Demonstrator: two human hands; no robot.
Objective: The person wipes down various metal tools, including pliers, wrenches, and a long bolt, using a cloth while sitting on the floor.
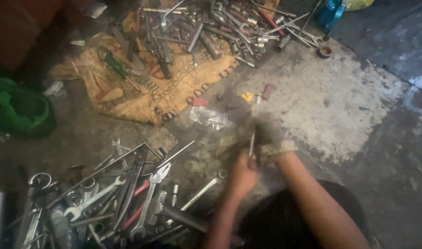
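While both hands met over the floor, they held a thin metal rod.
The rod [251, 144] stood nearly straight up, top tipped slightly right. The left hand [242, 174] closed its grip around the bottom; the gloved right hand [271, 138] was blurred, so its grip was unclear. A wrench pile [105, 198] lay left, a clear wrapper [208, 116] beyond.

The sack [142, 87] is tan with dark red and green print; the bag [17, 108] is bright green. The tape roll [324, 51] is blue; the pliers handles [137, 203] are red.

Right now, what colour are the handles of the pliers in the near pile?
Red, seen in the head view.
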